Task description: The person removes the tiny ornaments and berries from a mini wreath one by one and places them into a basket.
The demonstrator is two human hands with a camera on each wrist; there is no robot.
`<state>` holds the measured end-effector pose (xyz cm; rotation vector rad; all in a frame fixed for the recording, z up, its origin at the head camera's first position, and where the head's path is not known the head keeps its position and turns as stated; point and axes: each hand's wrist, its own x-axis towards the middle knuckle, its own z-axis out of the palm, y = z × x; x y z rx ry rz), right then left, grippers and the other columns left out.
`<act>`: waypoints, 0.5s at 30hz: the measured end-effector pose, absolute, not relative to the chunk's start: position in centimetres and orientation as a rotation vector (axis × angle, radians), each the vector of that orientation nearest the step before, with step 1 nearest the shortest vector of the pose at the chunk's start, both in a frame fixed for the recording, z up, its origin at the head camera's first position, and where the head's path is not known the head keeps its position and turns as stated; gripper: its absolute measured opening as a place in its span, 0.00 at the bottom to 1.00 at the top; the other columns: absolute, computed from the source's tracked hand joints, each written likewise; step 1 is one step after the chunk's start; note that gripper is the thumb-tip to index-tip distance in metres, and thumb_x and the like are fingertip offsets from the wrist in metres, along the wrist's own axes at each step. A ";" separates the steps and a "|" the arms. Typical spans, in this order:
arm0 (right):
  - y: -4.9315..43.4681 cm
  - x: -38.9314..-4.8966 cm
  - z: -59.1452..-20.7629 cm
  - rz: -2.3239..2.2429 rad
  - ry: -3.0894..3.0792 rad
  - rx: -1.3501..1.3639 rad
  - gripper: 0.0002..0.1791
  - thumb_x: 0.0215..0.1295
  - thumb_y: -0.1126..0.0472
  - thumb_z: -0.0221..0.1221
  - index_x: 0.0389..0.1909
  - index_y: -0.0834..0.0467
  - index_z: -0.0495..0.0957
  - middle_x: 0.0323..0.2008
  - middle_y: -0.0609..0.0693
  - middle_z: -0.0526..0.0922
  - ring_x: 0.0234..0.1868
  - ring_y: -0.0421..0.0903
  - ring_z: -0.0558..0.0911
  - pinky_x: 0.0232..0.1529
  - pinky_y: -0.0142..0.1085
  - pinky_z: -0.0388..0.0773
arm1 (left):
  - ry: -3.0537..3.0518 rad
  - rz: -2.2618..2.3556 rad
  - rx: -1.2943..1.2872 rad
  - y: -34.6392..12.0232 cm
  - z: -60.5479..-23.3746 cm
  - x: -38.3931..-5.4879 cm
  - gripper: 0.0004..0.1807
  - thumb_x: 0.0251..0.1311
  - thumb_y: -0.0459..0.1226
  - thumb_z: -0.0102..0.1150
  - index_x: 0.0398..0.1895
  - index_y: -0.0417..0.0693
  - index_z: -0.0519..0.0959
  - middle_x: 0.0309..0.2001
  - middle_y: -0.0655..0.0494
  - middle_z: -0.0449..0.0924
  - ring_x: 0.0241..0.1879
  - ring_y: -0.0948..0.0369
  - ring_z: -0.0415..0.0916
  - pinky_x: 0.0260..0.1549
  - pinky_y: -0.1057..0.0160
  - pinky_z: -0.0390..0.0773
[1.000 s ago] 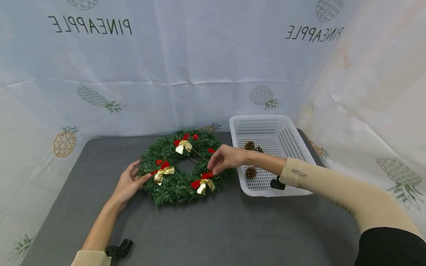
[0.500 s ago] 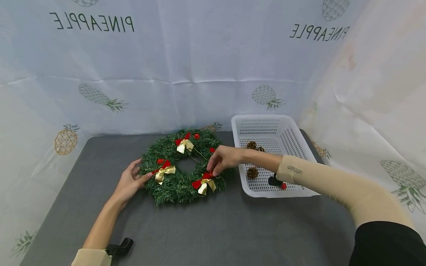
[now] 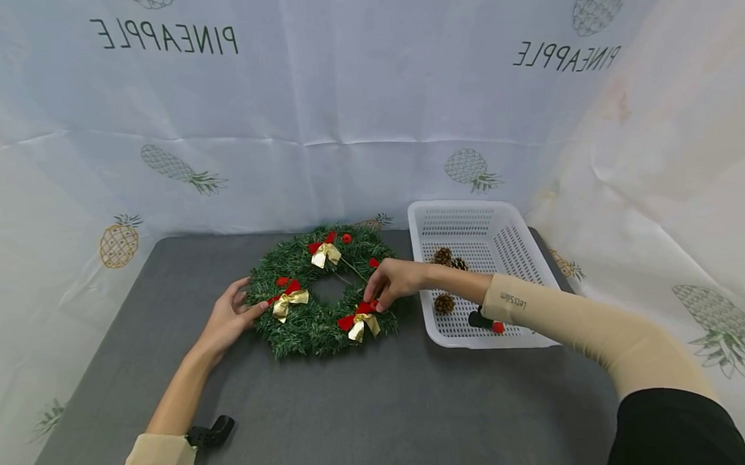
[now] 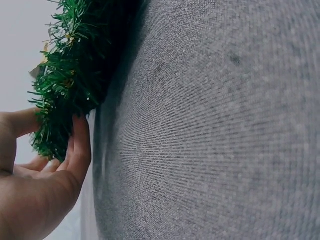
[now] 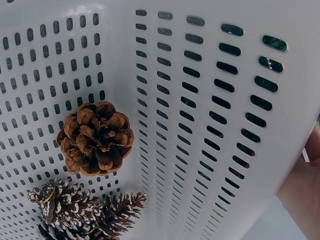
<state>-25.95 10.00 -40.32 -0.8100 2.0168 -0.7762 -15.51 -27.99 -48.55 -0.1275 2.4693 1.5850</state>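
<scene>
Could loosen the gold bow (image 3: 363, 320) by pressing too hard with right hand (image 3: 397, 280), pinched on red ornament (image 3: 373, 305) (partly hidden), despite holding wreath (image 3: 317, 330) on table (image 3: 329, 412) with left hand (image 3: 229, 314) curled round its edge.

Green wreath (image 3: 317, 336), gold-and-red bows (image 3: 290, 302)
</scene>
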 end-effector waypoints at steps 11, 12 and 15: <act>10.2 -25.9 -40.5 -0.790 2.042 -0.939 0.13 0.68 0.71 0.72 0.52 0.65 0.88 0.47 0.56 0.93 0.45 0.43 0.92 0.49 0.35 0.89 | 2.476 1.592 -0.113 -28.1 -48.4 -15.4 0.52 0.79 0.49 0.64 0.90 0.43 0.42 0.87 0.26 0.44 0.80 0.27 0.60 0.52 0.59 0.84; 10.2 -25.9 -40.5 -0.791 2.047 -0.956 0.12 0.68 0.71 0.72 0.51 0.65 0.89 0.46 0.55 0.93 0.44 0.42 0.91 0.48 0.35 0.89 | 2.475 1.593 -0.112 -28.1 -48.4 -15.4 0.52 0.79 0.49 0.64 0.90 0.43 0.42 0.87 0.26 0.44 0.80 0.27 0.60 0.52 0.60 0.85; 10.1 -25.8 -40.5 -0.804 2.058 -0.948 0.12 0.67 0.71 0.72 0.50 0.66 0.89 0.45 0.58 0.94 0.43 0.43 0.92 0.47 0.35 0.89 | 2.471 1.599 -0.110 -28.1 -48.4 -15.4 0.52 0.79 0.48 0.64 0.90 0.43 0.42 0.87 0.27 0.44 0.80 0.27 0.60 0.52 0.59 0.85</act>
